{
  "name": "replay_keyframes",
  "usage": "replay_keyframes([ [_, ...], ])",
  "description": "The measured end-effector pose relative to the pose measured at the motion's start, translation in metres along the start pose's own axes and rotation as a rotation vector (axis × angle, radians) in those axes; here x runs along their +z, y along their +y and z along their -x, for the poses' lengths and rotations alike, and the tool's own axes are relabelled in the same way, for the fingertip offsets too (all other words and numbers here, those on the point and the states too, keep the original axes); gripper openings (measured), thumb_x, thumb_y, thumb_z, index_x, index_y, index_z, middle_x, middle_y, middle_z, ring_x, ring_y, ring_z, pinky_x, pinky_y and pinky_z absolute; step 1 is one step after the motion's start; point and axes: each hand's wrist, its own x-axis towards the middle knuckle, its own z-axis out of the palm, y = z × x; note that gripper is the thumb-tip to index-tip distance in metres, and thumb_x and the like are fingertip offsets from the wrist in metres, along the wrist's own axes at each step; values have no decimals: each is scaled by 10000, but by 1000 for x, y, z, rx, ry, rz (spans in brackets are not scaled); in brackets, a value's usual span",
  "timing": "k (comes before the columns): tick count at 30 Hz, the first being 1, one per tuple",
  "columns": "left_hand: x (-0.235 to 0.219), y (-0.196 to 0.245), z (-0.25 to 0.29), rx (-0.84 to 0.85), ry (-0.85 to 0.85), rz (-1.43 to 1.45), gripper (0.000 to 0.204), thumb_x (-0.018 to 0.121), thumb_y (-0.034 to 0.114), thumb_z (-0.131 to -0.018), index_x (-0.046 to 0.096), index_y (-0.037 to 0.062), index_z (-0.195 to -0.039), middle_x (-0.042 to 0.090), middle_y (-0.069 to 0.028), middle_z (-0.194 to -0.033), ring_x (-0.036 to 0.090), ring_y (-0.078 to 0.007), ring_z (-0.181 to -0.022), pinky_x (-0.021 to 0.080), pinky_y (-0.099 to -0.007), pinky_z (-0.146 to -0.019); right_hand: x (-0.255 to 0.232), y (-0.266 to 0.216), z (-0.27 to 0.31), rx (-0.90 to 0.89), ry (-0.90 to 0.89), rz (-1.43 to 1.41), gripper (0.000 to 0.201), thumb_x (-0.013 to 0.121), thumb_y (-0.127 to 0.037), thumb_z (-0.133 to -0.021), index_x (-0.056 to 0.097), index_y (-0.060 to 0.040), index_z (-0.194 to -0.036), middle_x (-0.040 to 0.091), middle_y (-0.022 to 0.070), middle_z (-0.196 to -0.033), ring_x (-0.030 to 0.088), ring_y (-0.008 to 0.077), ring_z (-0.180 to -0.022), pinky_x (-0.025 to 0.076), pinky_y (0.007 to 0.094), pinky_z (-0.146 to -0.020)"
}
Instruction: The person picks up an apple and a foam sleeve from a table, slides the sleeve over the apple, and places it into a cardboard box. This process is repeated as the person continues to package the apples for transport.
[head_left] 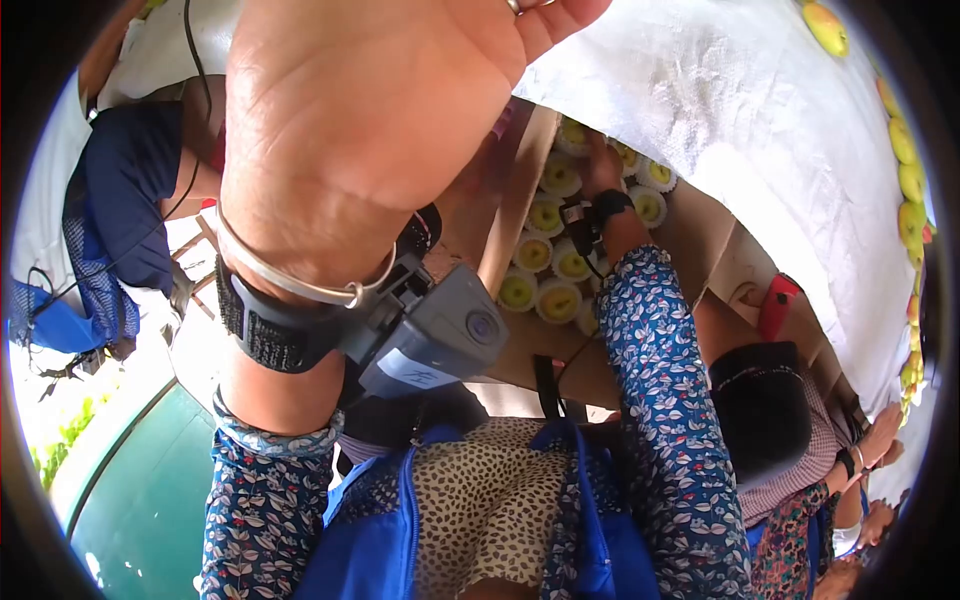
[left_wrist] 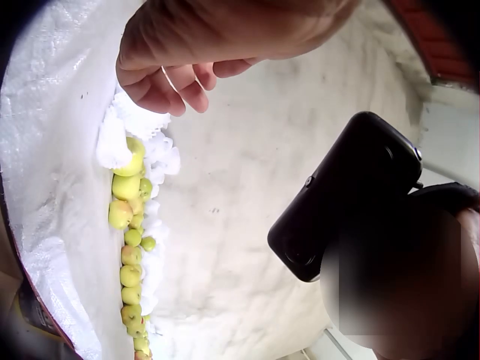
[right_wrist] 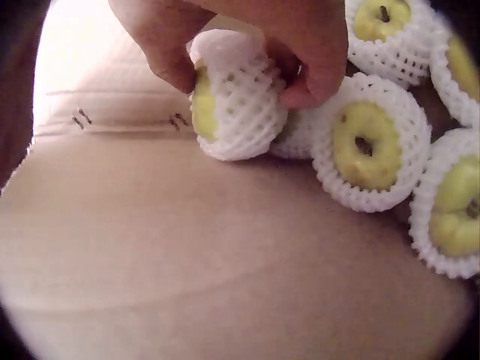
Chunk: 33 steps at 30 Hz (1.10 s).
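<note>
My left hand is raised close to the head camera, palm showing and most fingers outside that view. In the left wrist view its fingers bend loosely, with nothing seen in them, above white foam nets and a row of yellow-green apples. Down in a cardboard box, my right hand grips an apple in a white foam net between thumb and fingers, beside the box wall. Other netted apples sit to its right, some with stem hollows facing up.
A white sheet spreads over the far side, with loose apples along its right edge. Another person in dark clothes is at the left. A red object lies right of the box; more people's arms show at lower right.
</note>
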Motion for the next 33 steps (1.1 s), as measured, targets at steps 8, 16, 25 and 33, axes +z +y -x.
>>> replay_keyframes([
  [8, -5, -2, -4, -36, 2, 4, 229, 470, 141, -899, 453, -2, -1077, 565, -125, -1040, 536, -241, -992, 427, -344, -877, -5, 49, -28, -68, -51, 205, 510, 595, -103, -768, 474, -175, -1258, 616, 186, -1012, 600, 315, -916, 475, 402, -764],
  [16, -12, 5, -16, -56, 7, 10, 239, 475, 145, -898, 446, -2, -1084, 566, -125, -1033, 536, -239, -990, 425, -345, -871, -9, -37, -2, 432, -66, -273, 420, 540, -250, -897, 475, -18, -1242, 546, 148, -1176, 570, 205, -1000, 494, 316, -766],
  [25, -14, 6, -16, 409, 86, -558, 329, 447, 184, -902, 448, -22, -1159, 565, -146, -1107, 576, -238, -1024, 456, -314, -832, -63, -66, 99, -577, -367, 1098, 166, 556, -194, -794, 614, -59, -872, 624, 147, -876, 589, 325, -836, 461, 440, -701],
  [33, 71, 80, 70, 894, -109, -543, 562, 351, 379, -931, 285, 31, -1367, 420, -200, -1340, 451, -292, -1205, 339, -384, -979, -48, -226, 238, 302, -578, -302, 365, 497, -433, -904, 583, -80, -924, 589, 20, -907, 574, 120, -856, 464, 256, -746],
])
